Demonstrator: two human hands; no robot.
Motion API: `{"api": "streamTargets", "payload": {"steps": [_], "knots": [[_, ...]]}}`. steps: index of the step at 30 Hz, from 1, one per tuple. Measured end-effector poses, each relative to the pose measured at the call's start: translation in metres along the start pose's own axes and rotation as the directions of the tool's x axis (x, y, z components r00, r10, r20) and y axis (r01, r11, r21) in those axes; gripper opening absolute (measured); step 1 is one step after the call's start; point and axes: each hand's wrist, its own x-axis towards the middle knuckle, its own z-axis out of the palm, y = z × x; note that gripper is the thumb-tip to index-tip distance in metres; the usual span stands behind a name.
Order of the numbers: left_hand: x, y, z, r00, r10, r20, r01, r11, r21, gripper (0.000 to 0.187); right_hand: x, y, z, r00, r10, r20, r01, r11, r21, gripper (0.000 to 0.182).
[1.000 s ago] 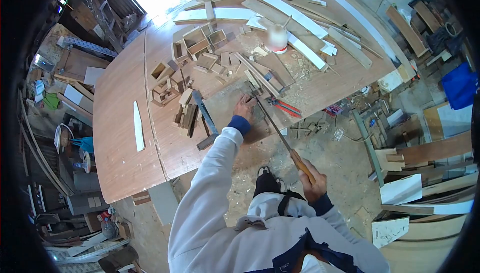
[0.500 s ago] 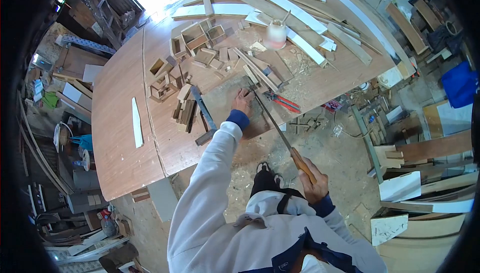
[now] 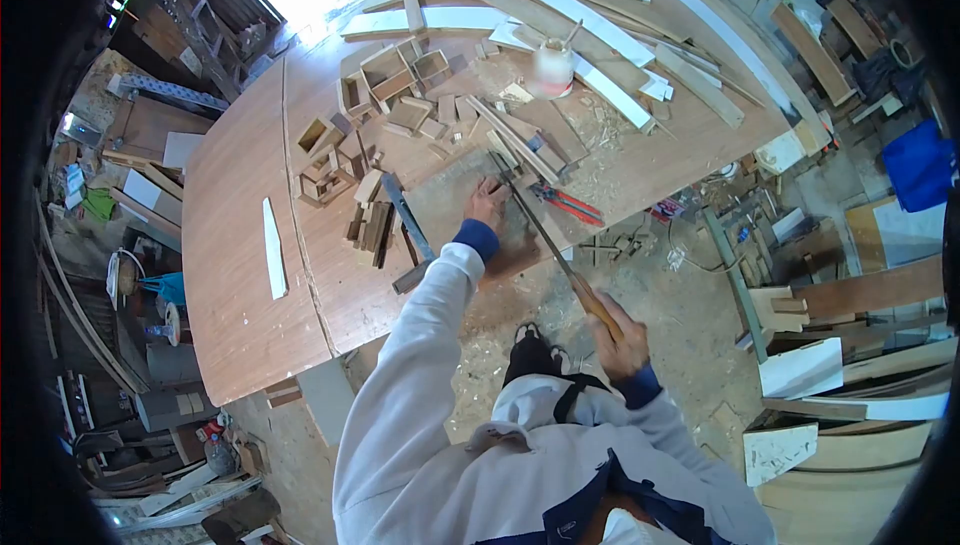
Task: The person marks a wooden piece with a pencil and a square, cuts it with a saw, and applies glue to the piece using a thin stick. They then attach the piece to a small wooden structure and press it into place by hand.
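In my right hand [image 3: 622, 341], closed round its wooden handle, is a handsaw [image 3: 547, 237] with a long narrow blade. The blade slants up and left across the table's edge, and its far end lies just right of my left hand [image 3: 486, 203]. My left hand presses down with fingers bent on a greyish board [image 3: 440, 187]; whatever is under its fingertips is too small to make out. Red-handled pliers [image 3: 570, 205] lie to the right of the blade. A square [image 3: 408, 217] with a bluish blade lies left of my left hand.
Small wooden boxes [image 3: 388, 73] and offcuts lie on the large table [image 3: 240, 160]. Farther back are long strips [image 3: 590, 20] and a whitish pot [image 3: 553, 67] with a stick in it. Stacked boards [image 3: 860, 385] stand on the right, beyond the table's edge.
My right hand has pushed the saw forward and slightly left, toward the table. The far end of the blade reaches farther past my left hand, which stays in about the same place.
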Motion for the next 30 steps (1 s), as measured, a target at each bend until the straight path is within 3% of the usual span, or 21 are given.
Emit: {"api": "streamTargets", "payload": {"steps": [2,5,8,11,15,17,21,23,24,26,30], "knots": [[-0.002,-0.002,0.004,0.993,0.086,-0.085,-0.084,0.996,0.027,0.024,-0.025,-0.002,-0.015,0.99,-0.131,-0.049,0.126,0.988,-0.087,0.037],[-0.001,-0.003,0.0,0.997,0.06,0.051,-0.063,0.996,0.056,0.025,-0.021,-0.008,-0.014,0.995,-0.098,-0.033,0.096,0.993,-0.067,0.037],[0.004,0.008,-0.01,0.994,0.105,-0.03,-0.105,0.994,0.008,0.025,0.025,0.002,0.015,0.997,-0.075,0.008,0.076,0.984,-0.159,0.038],[-0.001,-0.007,0.005,0.989,0.133,-0.059,-0.129,0.989,0.071,0.031,0.03,0.001,0.017,0.994,-0.088,-0.059,0.086,0.996,-0.038,0.035],[0.0,0.0,-0.002,0.998,0.052,-0.028,-0.052,0.998,0.021,0.028,-0.012,-0.005,-0.01,0.995,-0.104,-0.006,0.104,0.995,-0.011,0.04],[0.001,0.008,-0.01,0.997,-0.002,0.079,-0.002,0.999,0.052,0.026,-0.025,-0.001,-0.017,0.999,-0.03,-0.021,0.029,0.999,-0.029,0.039],[-0.002,0.003,-0.005,0.996,-0.004,0.093,-0.001,0.998,0.057,0.026,0.015,-0.001,0.006,0.994,-0.108,-0.029,0.107,0.994,-0.032,0.038],[0.0,-0.005,-0.003,0.995,0.089,0.038,-0.092,0.992,0.09,0.029,0.027,-0.001,0.011,0.995,0.096,0.04,-0.094,0.994,-0.054,0.036],[-0.003,-0.001,-0.001,0.995,0.089,0.044,-0.093,0.992,0.084,0.029,0.017,0.002,0.008,0.994,0.104,0.036,-0.102,0.993,-0.056,0.036],[0.002,0.005,-0.005,0.999,0.039,0.017,-0.04,0.997,0.067,0.028,-0.004,0.012,-0.002,0.994,-0.109,-0.031,0.109,0.994,-0.012,0.037],[0.002,0.009,-0.009,0.999,0.006,0.054,-0.008,0.999,0.044,0.027,-0.027,0.012,-0.015,0.999,-0.017,-0.04,0.015,0.999,-0.047,0.037]]}}
